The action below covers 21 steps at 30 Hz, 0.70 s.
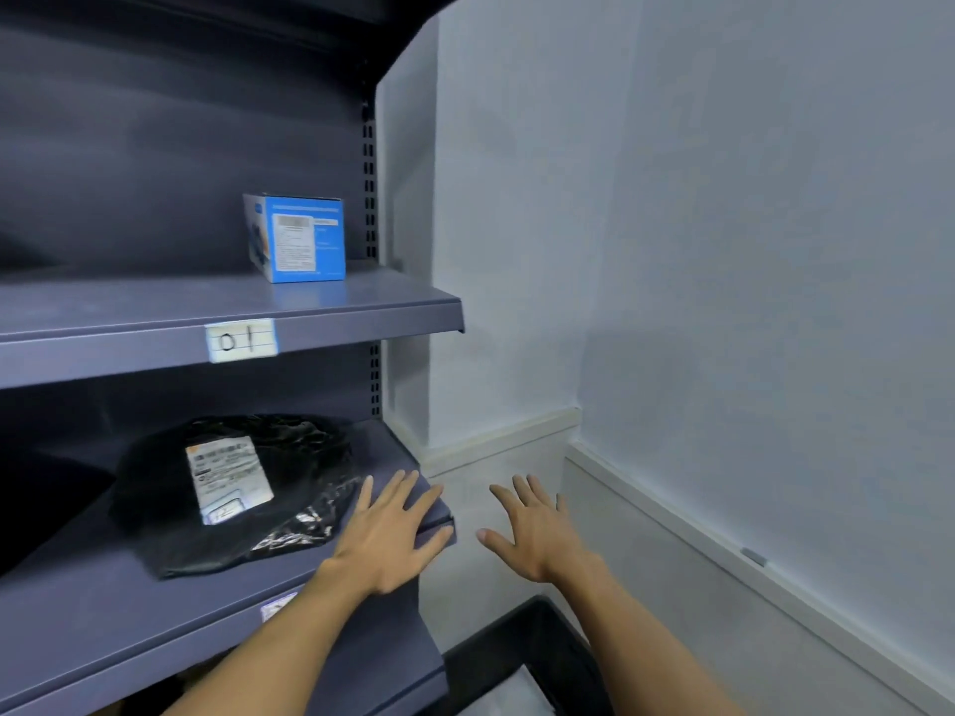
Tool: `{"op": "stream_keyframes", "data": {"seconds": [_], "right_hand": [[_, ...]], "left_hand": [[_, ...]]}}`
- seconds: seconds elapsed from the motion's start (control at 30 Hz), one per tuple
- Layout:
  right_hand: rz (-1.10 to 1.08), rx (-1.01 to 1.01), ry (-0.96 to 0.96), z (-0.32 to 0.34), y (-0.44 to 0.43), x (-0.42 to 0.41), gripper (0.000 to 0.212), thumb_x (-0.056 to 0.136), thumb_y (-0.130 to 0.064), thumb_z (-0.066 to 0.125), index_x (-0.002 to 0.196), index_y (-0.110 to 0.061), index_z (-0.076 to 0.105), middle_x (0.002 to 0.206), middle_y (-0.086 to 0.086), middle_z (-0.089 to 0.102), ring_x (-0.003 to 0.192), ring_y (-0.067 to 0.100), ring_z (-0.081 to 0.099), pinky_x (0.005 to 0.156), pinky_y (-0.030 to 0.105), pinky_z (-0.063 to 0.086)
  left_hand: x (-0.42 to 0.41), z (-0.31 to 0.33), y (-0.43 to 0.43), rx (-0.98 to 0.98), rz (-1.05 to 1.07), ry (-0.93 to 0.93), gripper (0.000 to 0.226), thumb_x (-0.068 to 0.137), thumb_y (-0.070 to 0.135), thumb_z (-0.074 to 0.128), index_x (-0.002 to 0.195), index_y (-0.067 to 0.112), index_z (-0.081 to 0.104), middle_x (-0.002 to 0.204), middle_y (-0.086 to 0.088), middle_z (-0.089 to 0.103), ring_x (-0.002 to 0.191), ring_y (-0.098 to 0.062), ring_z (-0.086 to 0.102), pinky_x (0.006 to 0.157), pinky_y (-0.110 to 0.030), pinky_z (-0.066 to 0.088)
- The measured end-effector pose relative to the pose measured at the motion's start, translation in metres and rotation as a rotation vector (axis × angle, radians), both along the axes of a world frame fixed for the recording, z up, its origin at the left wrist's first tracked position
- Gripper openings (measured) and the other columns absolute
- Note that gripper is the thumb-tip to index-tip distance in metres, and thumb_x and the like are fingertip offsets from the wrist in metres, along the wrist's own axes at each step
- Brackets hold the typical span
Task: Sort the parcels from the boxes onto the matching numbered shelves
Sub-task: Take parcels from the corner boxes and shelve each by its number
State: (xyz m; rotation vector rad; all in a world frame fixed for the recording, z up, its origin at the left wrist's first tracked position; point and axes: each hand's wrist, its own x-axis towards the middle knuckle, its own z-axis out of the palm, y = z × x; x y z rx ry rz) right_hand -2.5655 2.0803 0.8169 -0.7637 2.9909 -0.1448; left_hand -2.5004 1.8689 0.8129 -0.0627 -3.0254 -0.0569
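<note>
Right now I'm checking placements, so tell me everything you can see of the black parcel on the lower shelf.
The black parcel is a glossy, crinkled plastic bag, lying flat on the lower shelf. Its white shipping label faces up, tilted, print blurred. The left hand lies open just right of it; contact cannot be told.

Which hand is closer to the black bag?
Left. The left hand is at the shelf corner just beside the black bag; the right hand hovers past the shelf's end, farther off.
</note>
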Motion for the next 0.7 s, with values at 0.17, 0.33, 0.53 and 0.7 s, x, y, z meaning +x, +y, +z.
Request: {"op": "stream_keyframes", "data": {"seconds": [0.17,0.33,0.53,0.7], "right_hand": [[-0.047,-0.024,-0.017,-0.005,0.052,-0.036,0.074,0.100,-0.062,0.033,0.161,-0.027,0.007,0.168,0.010,-0.003,0.154,0.029,-0.010,0.122,0.057,0.002],[-0.079,-0.050,0.000,-0.006,0.094,-0.068,0.074,0.101,-0.061,0.035,0.160,-0.026,0.008,0.168,0.011,-0.001,0.155,0.029,-0.008,0.122,0.057,0.004],[-0.109,-0.069,-0.029,-0.024,0.128,-0.091,0.074,0.101,-0.060,0.036,0.160,-0.026,0.009,0.168,0.010,-0.001,0.155,0.029,-0.008,0.122,0.056,0.001],[-0.144,-0.071,-0.057,-0.043,0.143,-0.098,0.074,0.101,-0.059,0.037,0.160,-0.027,0.007,0.168,0.010,-0.003,0.155,0.028,-0.008,0.122,0.053,0.000]], "left_hand": [[-0.036,-0.002,0.049,0.004,-0.045,0.001,0.104,0.068,0.080,-0.016,0.159,0.034,0.006,0.168,-0.003,0.000,0.154,-0.019,-0.005,0.123,-0.048,-0.009],[-0.072,-0.007,0.089,-0.017,-0.087,-0.010,0.102,0.069,0.078,-0.015,0.159,0.035,0.004,0.168,-0.003,0.000,0.154,-0.019,-0.005,0.123,-0.046,-0.009],[-0.103,-0.025,0.123,-0.011,-0.114,-0.043,0.098,0.072,0.078,-0.013,0.159,0.035,0.000,0.168,-0.003,0.001,0.154,-0.018,-0.005,0.122,-0.045,-0.010],[-0.118,-0.046,0.139,0.030,-0.159,-0.070,0.095,0.074,0.079,-0.011,0.157,0.033,-0.012,0.168,-0.002,0.000,0.154,-0.016,-0.004,0.122,-0.043,-0.010]]}}
